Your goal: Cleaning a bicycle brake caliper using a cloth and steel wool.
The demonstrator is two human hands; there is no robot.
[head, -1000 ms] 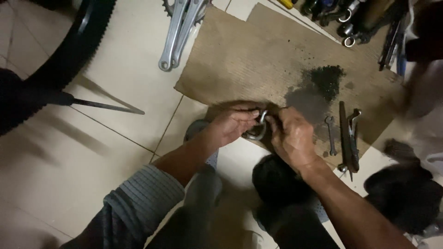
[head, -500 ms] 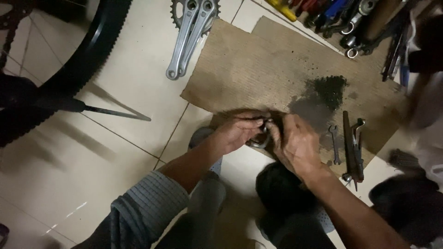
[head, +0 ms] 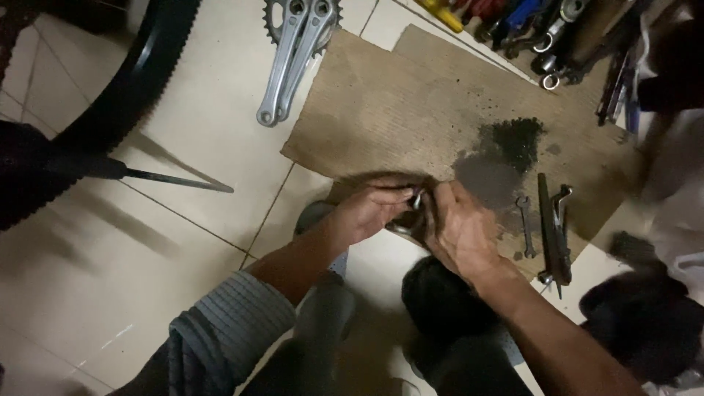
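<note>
My left hand (head: 370, 209) and my right hand (head: 462, 231) meet over the near edge of a brown cardboard sheet (head: 411, 110) on the tiled floor. Between them both hands grip a small dark metal part (head: 414, 209) with a shiny ring at its top. Most of the part is hidden by my fingers. My left sleeve is grey ribbed knit, pushed up the forearm. A dark greasy stain (head: 506, 150) marks the cardboard just beyond my right hand.
A silver crank arm with chainring (head: 293, 51) lies at the top. A bicycle tyre (head: 125, 81) curves at upper left. A small spanner (head: 524, 216) and a long dark tool (head: 554, 231) lie right of my hands. Several tools (head: 543, 29) line the top right.
The view has shifted, so the cardboard and my hands sit lower in the frame. My hands stay closed together on the metal part, with only small finger movement.
</note>
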